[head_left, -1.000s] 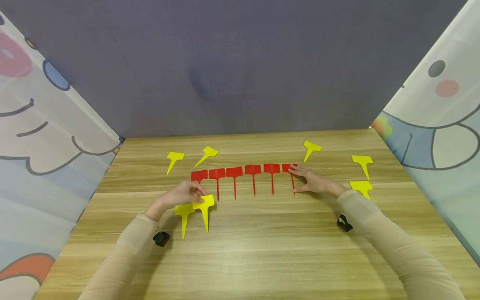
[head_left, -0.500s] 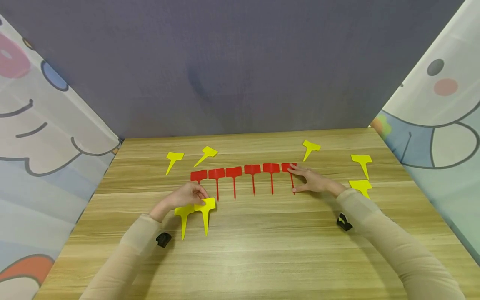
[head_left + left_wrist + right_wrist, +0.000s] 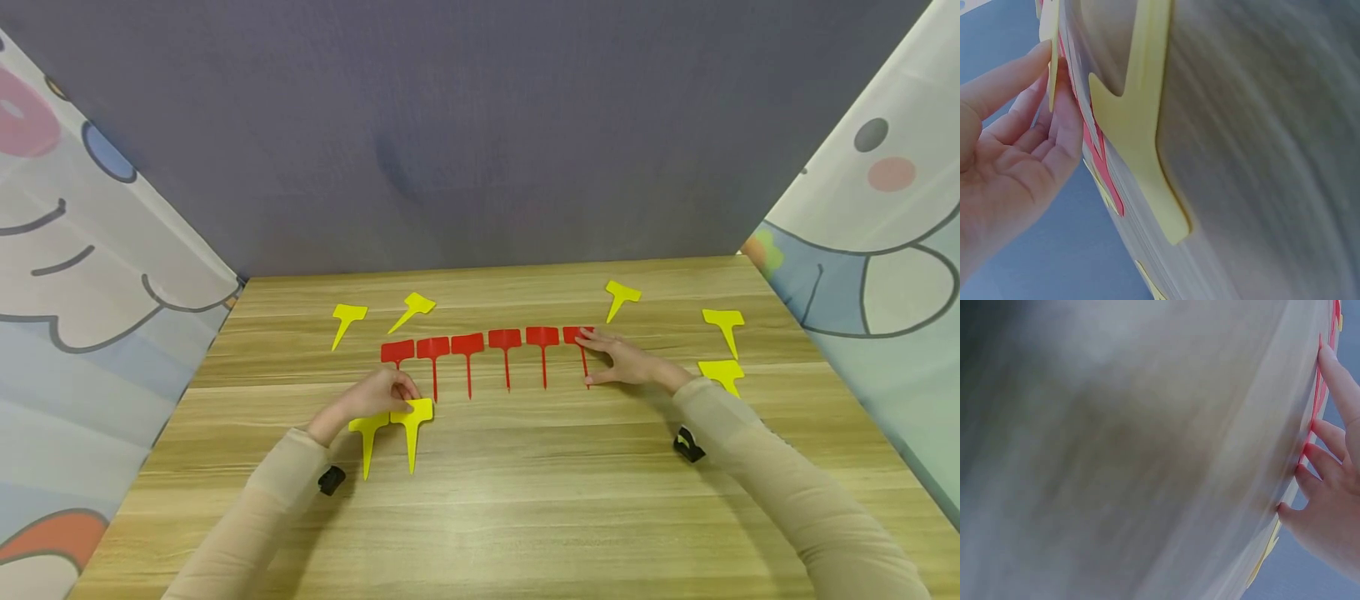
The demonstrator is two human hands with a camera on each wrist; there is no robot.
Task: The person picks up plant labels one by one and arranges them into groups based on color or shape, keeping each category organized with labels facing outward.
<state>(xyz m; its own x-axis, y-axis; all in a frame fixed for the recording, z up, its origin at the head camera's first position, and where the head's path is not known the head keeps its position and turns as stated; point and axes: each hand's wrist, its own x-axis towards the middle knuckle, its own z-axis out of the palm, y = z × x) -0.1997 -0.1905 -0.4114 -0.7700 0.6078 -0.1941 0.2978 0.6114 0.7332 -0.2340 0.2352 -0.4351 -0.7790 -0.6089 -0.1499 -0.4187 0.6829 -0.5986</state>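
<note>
Just now we bring our left hand slightly lower in the head view, and the yellow tag travels with it, left of the frame's centre. We pinch that tag by its broad head between thumb and fingers; in the left wrist view it shows edge-on, and we cannot tell whether it touches the table. Its yellow neighbour lies just beside it to the left, so we judge the shift brings the two nearly level, though the placing looks unfinished while our pinch lasts. Above them, the row of six red tags stays as it was, and our right hand, fingers spread and gripping nothing, keeps resting its fingertips on the rightmost red tag.
</note>
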